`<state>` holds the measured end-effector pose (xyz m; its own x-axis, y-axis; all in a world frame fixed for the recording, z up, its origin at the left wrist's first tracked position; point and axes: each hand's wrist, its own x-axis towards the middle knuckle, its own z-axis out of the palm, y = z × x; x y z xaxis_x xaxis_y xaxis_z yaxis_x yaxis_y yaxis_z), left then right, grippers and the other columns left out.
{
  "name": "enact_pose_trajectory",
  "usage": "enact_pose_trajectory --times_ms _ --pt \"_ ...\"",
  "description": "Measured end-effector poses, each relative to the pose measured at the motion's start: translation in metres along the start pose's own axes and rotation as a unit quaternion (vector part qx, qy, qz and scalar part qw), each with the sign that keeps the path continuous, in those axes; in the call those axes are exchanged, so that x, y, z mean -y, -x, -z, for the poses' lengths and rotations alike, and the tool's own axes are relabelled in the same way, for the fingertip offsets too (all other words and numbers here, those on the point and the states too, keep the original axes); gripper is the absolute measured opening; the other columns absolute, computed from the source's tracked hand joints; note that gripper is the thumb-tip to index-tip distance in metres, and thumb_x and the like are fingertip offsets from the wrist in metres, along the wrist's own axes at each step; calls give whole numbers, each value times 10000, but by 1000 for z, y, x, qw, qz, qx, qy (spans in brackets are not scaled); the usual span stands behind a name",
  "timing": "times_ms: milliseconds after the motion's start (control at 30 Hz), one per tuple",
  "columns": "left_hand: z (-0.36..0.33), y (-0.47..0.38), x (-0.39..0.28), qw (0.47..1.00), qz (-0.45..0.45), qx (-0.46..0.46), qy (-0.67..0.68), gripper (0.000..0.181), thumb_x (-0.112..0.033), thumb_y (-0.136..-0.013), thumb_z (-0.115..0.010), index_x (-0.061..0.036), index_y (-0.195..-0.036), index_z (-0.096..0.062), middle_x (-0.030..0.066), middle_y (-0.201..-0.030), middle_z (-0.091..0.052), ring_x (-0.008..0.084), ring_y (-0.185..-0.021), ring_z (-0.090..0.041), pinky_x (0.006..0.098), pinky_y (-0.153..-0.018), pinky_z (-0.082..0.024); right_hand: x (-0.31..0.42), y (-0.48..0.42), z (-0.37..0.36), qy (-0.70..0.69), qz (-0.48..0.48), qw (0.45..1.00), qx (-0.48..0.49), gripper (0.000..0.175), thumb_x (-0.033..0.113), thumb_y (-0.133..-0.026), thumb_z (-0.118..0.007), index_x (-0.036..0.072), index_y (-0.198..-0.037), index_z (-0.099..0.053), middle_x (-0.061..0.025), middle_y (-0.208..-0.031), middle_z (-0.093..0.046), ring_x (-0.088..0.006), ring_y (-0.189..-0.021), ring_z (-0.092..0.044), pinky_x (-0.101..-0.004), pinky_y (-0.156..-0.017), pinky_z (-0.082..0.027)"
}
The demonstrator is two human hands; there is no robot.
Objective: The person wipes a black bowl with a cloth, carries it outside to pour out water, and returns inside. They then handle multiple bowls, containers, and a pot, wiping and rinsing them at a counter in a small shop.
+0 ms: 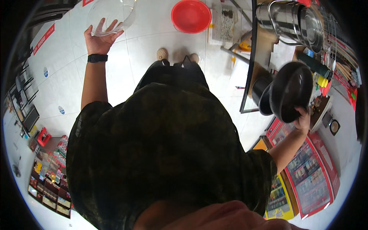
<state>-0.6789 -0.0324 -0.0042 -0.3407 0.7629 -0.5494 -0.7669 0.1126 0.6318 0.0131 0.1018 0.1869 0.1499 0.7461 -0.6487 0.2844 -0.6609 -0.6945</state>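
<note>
At the upper left, my left hand (100, 40) holds a large clear bowl (115, 14) with its fingers spread against the rim and side. On the right, my right hand (302, 119) grips the rim of a dark round pan or bowl (291, 92), which is tilted on its side. Just left of that dark vessel, and partly hidden by it, are a dark bowl (265, 99) and a black cylindrical container (258, 86) at the table's edge.
A red plastic basin (191, 15) is on the tiled floor beyond my feet, beside a clear box (224, 24). The black-edged table (252, 51) bears metal pots (283, 20) and a dark green bottle (313, 64). Glass-door drinks coolers (309, 169) stand at the lower right, stocked shelves (50, 189) at the lower left.
</note>
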Motion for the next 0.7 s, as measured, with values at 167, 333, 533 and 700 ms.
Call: enact_pose_trajectory --times_ms 167,333,533,700 --pt "27 -10 -6 997 19 -75 -8 901 -490 -717 -559 -45 -1412 -197 317 -1419 -189 457 -1324 -217 561 -1060 -249 -12 -34 -149 22 -10 990 141 358 35 -702 -569 -37 -1052 -579 -91 -928 -636 -200 -817 -606 -311 -752 -481" --pt "56 -9 5 982 23 -186 0 873 -535 -727 -484 -67 -1422 -236 304 -1443 -176 445 -1334 -210 562 -1074 -173 -78 -163 -308 -69 -186 966 167 360 1 -731 -518 -7 -1091 -512 -154 -974 -595 -263 -847 -614 -358 -617 -540" --pt "122 13 33 976 36 -214 18 937 -555 -696 -521 -113 -1455 -193 281 -1451 -204 397 -1280 -342 532 -945 -386 -178 -346 -443 -96 -175 965 169 495 -45 -727 -440 -75 -1209 -331 -265 -1106 -509 -404 -891 -616 -527 -597 -601" --pt "166 36 70 969 38 -216 115 938 -510 -704 -604 -183 -1462 -157 261 -1423 -262 420 -1315 -285 601 -899 -445 -226 -462 -513 210 -120 970 -13 531 44 -722 -537 -42 -1197 -316 -295 -1165 -460 -406 -917 -602 -467 -643 -599"
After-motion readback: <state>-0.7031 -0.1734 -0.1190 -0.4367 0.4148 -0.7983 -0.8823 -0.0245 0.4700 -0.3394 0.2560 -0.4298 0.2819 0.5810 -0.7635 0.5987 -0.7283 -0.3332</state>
